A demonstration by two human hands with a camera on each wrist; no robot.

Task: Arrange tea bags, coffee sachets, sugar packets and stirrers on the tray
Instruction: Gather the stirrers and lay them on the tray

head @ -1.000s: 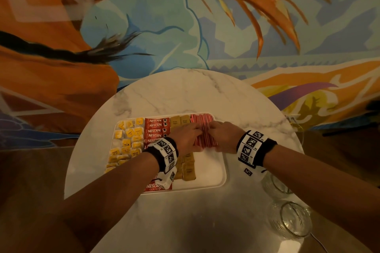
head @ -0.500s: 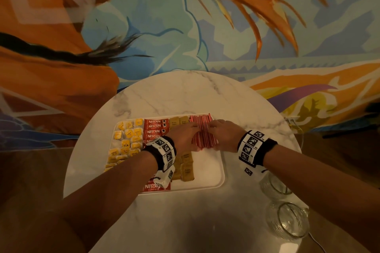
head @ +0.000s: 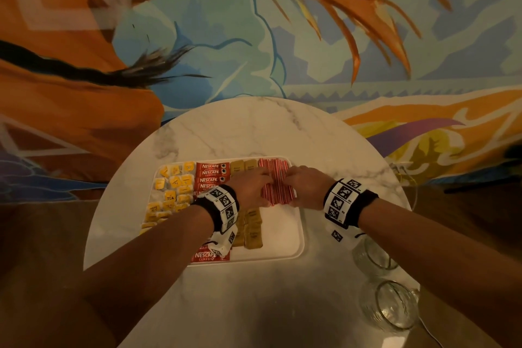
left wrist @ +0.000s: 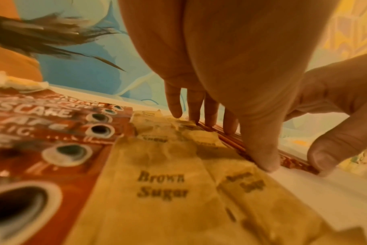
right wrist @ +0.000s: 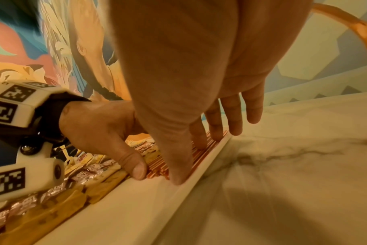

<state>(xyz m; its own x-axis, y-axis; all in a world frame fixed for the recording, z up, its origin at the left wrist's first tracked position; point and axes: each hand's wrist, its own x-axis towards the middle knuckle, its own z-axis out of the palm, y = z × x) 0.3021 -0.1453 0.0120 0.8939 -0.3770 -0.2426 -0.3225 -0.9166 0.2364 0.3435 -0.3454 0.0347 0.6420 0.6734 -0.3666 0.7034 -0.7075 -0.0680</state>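
A white tray (head: 282, 246) holds yellow tea bags (head: 172, 195) at the left, then red Nescafe sachets (head: 210, 175), brown sugar packets (head: 252, 234) and red-striped stirrers (head: 275, 181) at the far right. Both hands rest on the stirrer bundle. My left hand (head: 251, 186) presses its straight fingers on the bundle's left side, and its thumb (left wrist: 266, 164) touches the near end. My right hand (head: 305, 186) lies on the right side by the tray rim (right wrist: 207, 162), fingers straight, thumb tip down at the near end. Neither hand lifts anything.
The tray sits on a round marble table (head: 254, 133) against a painted wall. Two glass jars (head: 372, 257) (head: 392, 308) stand at the table's right edge, close to my right forearm. A thin cable (head: 432, 336) runs past the nearer jar.
Both hands stay on the stirrers with only small finger shifts. The bundle looks slightly more squared against the tray's far right corner.
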